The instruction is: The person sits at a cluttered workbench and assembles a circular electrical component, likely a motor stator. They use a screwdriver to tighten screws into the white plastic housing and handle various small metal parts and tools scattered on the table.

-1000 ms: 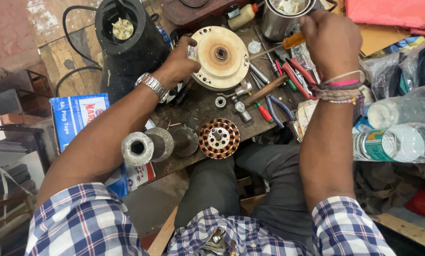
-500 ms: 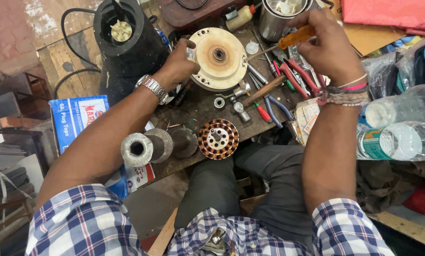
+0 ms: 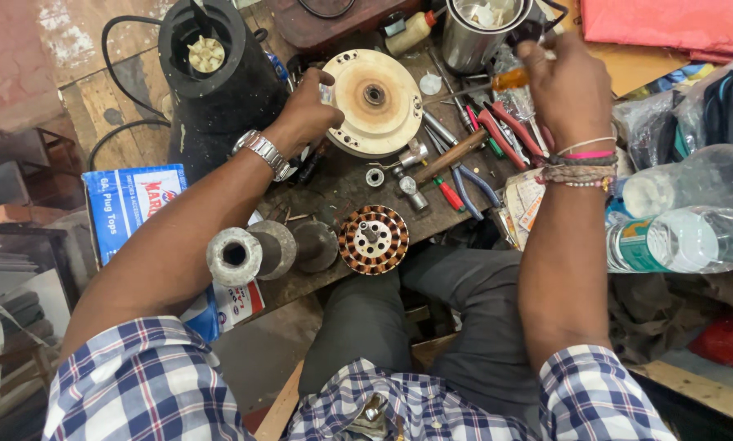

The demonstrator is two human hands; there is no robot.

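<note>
My left hand (image 3: 308, 108), with a metal watch on the wrist, grips the left rim of a round cream-coloured motor end plate (image 3: 376, 100) on the dark workbench. My right hand (image 3: 564, 88), with thread bracelets on the wrist, holds a screwdriver with an orange handle (image 3: 509, 80); its shaft points left toward the plate. A copper-wound stator (image 3: 373, 238) lies near the bench's front edge, next to a grey metal cylinder (image 3: 256, 253).
Red- and blue-handled pliers (image 3: 497, 135), a wooden-handled hammer (image 3: 448, 157) and small bearings lie between the hands. A black mixer base (image 3: 215, 77) stands at back left, a steel jar (image 3: 477, 33) at the back, plastic bottles (image 3: 685, 241) at right, a blue box (image 3: 134, 204) at left.
My right hand has lifted the orange-handled screwdriver off the tool pile and turned it toward the cream plate. My left hand has stayed on the plate's rim.
</note>
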